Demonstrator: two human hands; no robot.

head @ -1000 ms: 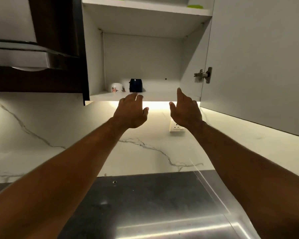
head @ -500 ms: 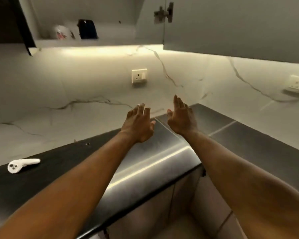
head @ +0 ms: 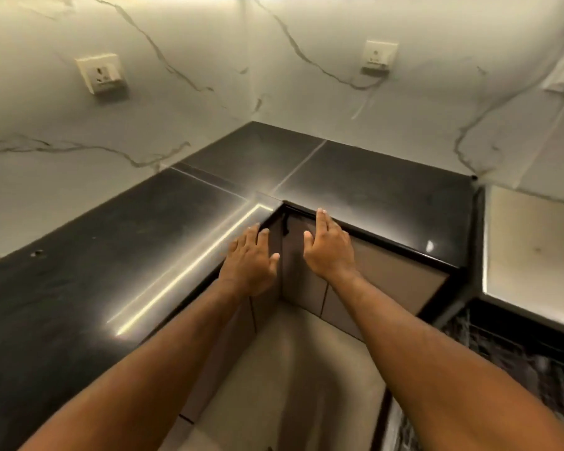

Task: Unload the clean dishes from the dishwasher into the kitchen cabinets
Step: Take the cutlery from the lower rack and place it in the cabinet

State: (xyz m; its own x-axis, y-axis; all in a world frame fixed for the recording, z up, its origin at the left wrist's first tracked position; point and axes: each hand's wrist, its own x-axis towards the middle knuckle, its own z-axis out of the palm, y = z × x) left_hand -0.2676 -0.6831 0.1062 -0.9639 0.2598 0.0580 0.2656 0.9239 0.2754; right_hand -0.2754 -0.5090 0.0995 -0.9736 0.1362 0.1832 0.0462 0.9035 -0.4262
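Both my hands are held out in front of me, fingers straight, holding nothing. My left hand (head: 249, 260) hovers over the inner corner edge of the black countertop (head: 95, 265). My right hand (head: 328, 249) is just right of it, in front of the lower cabinet doors (head: 388, 281). At the lower right edge a dark wire rack of the dishwasher (head: 514, 362) shows, blurred; I cannot make out dishes in it. The upper cabinet is out of view.
The L-shaped black countertop runs left and back right against a white marble wall with sockets (head: 101, 74) (head: 379, 56). A pale panel (head: 531, 249) stands at the right above the dishwasher rack. Beige floor (head: 290, 369) lies between the cabinets below my arms.
My view has dropped from the open upper cabinet down and right to the counter corner. Both hands came down with it, still empty and flat; the dishwasher rack has come into sight at right.
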